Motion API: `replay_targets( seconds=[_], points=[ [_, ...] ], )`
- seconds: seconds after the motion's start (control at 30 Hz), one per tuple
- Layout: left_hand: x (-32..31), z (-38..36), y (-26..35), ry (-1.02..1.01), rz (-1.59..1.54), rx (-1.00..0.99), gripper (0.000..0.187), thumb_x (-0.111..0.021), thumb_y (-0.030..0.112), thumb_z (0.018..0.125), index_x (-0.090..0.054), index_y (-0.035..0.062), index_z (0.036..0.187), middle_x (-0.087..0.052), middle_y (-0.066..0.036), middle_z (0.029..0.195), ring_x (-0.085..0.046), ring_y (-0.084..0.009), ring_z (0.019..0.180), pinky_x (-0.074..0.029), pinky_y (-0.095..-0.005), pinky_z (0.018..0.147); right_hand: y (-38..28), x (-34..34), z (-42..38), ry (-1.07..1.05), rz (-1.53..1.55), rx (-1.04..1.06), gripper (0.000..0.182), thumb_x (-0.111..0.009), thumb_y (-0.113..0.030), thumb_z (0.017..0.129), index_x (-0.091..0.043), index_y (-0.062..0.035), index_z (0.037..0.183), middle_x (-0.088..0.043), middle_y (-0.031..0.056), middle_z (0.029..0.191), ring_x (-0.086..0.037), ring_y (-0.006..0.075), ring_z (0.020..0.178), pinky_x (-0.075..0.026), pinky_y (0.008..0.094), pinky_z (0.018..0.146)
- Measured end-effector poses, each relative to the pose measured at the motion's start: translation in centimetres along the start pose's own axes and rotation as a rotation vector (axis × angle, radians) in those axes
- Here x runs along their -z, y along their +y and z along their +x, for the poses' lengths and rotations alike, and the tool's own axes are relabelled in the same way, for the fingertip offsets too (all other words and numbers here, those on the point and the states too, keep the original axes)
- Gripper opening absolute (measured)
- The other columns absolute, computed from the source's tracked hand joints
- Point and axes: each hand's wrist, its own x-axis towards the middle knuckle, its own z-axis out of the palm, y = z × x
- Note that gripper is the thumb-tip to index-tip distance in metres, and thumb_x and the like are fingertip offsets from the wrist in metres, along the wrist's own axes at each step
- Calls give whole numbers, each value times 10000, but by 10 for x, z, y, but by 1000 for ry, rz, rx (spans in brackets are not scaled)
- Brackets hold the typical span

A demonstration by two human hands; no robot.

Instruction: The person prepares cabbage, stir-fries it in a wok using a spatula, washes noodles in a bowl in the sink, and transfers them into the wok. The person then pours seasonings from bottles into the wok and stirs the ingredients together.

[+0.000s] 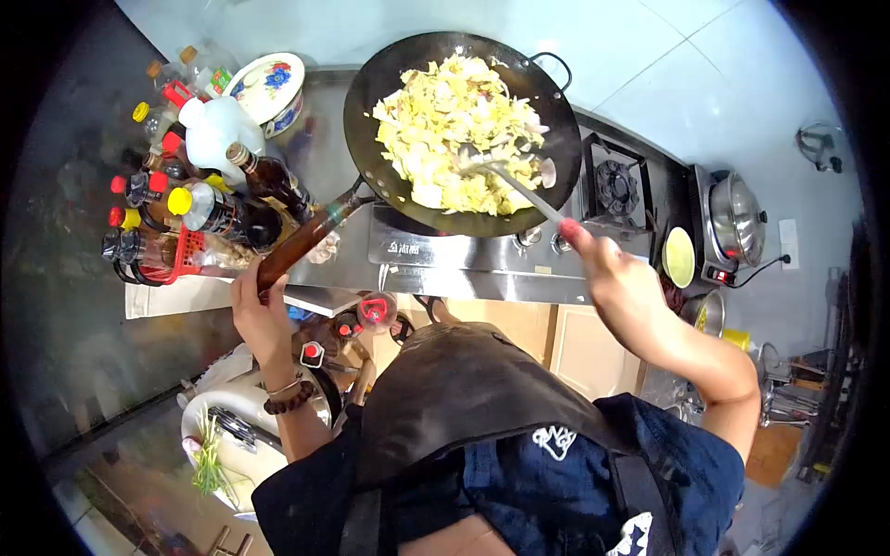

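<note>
A large dark wok [559, 130] sits over the stove at the top middle, filled with chopped pale yellow-green cabbage [445, 120]. Its long wooden handle [304, 246] points down and left, and my left hand [255, 310] is closed around the end of it. In my right hand [612, 269] is the red-ended grip of a metal spatula [527, 192]. The spatula's head lies among the cabbage near the wok's lower middle, partly hidden by it.
Sauce bottles and a white jug [222, 134] crowd the left of the counter beside a flowered enamel bowl [283, 79]. Right of the wok are a bare gas burner [616, 185], a yellow-green bowl [680, 257] and a lidded steel pot [737, 218]. Green onions [211, 459] lie lower left.
</note>
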Motion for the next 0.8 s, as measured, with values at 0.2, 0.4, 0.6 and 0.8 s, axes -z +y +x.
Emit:
replay_targets(
  seconds=[0.2,0.4,0.6,0.8],
  points=[
    [6,3,3,-32,6,-1,402,-691,129,731,-571,91,1112,-571,-128,998,-567,-322,895,-468,-388,761,56,-21,45,-66,184,-245,550,-500,31,714,-397,-14,1253,-504,132,773,-584,284,605,-480,369,508],
    [1,1,0,17,1,-39,390,-688,130,733,-575,86,1104,-571,-129,976,-568,-317,886,-467,-389,756,17,42,5,-189,163,-80,470,-503,-25,769,-429,-9,1233,-506,111,727,-577,206,495,-470,315,420],
    [3,4,2,0,-5,-8,378,-686,140,738,-580,85,1097,-570,-130,975,-569,-311,885,-467,-388,752,23,-11,42,13,108,-147,314,-484,-39,803,-503,25,1110,-504,78,666,-556,172,449,-460,256,394],
    [1,1,2,2,-26,-14,364,-677,158,756,-578,81,1098,-569,-132,965,-568,-315,879,-467,-384,748,4,-1,62,56,107,-128,212,-497,-65,820,-543,28,1005,-526,88,661,-579,165,519,-471,273,427]
  ],
)
